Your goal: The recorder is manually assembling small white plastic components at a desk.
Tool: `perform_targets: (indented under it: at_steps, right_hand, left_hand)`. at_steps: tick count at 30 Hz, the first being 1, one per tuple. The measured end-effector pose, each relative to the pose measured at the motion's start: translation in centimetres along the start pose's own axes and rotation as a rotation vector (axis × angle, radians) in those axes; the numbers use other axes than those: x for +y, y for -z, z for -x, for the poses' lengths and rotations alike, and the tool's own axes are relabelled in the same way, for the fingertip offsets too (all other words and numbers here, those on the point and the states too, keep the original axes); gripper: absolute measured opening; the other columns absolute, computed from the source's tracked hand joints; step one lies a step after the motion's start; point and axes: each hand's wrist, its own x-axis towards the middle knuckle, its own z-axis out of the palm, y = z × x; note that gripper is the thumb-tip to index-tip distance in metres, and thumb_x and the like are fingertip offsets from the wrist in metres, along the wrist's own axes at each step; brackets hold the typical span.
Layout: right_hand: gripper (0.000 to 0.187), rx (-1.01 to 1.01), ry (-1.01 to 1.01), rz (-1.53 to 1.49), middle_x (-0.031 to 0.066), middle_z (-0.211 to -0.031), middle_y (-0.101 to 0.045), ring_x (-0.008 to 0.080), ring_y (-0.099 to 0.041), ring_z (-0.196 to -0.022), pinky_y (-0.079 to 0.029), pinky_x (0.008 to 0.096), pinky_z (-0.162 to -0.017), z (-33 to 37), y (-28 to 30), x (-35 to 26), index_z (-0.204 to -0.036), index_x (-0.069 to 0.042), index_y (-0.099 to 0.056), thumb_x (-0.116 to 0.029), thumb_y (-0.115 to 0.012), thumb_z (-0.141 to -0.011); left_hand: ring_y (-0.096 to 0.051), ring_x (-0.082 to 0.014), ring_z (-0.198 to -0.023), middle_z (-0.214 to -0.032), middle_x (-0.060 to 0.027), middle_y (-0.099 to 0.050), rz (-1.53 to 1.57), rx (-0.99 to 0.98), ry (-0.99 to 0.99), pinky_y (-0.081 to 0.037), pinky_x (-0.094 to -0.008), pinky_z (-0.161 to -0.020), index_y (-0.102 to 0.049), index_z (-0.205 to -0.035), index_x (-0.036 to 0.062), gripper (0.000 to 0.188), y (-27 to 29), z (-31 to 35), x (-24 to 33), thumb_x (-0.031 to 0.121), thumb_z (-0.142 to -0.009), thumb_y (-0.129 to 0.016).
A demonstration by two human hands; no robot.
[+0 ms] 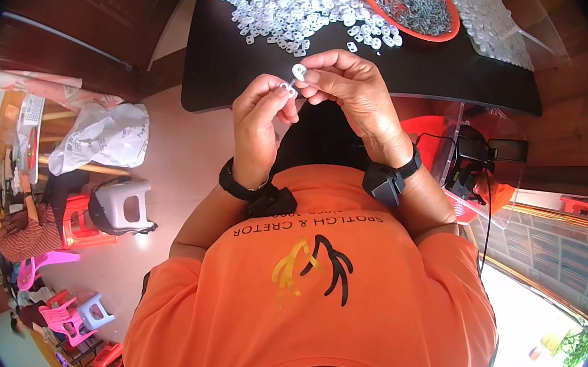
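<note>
1. White and small, a looped piece [288,89] sits pinched between thumb and fingers of the left hand [256,121], upper centre of the frame.
2. Just above it, the right hand [360,95] pinches a round white piece [299,72] between thumb and forefinger.
3. Beyond, a black table [224,67] bears a heap of white pieces [286,1], top centre.
4. Right of the heap, a red dish [430,37] holds grey metal pieces [412,7].

A gray stool [111,200] stands near a red stool [87,237].
</note>
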Motion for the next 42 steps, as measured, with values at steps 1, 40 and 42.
perform_targets:
  at_steps: [1,40,42]
  right_hand:
    - [0.018,0.015,0.017,0.023,0.0067,-0.084,-0.067,0.0097,-0.063,-0.072,-0.052,0.0215,-0.067,0.1,-0.2,0.0,-0.101,0.001,-0.064,-0.006,-0.067,-0.085]
    - [0.017,0.015,-0.079,-0.044,0.0075,-0.083,-0.067,0.0097,-0.063,-0.07,-0.052,0.0215,-0.065,0.1,0.1,0.9,-0.1,0.002,-0.063,-0.007,-0.064,-0.086]
    - [0.017,0.015,-0.107,-0.079,0.0077,-0.083,-0.067,0.0099,-0.063,-0.07,-0.053,0.0214,-0.065,0.1,0.2,0.9,-0.1,0.002,-0.063,-0.007,-0.064,-0.086]
  left_hand:
    - [-0.05,-0.0101,-0.06,-0.068,-0.0031,-0.054,-0.024,-0.005,0.0,-0.039,-0.0224,-0.059,-0.055,-0.081,0.0005,0.015,0.1,0.0,-0.1,0.012,-0.089,-0.049]
    - [-0.044,-0.0086,-0.055,-0.062,-0.0013,-0.049,-0.179,-0.004,-0.029,-0.035,-0.0218,-0.053,-0.054,-0.077,0.0009,0.015,0.8,0.5,-0.4,0.011,-0.088,-0.05]
    - [-0.044,-0.0086,-0.055,-0.062,-0.0014,-0.048,-0.182,0.0,-0.022,-0.035,-0.0218,-0.053,-0.054,-0.077,0.0009,0.015,0.7,0.5,-0.3,0.011,-0.088,-0.05]
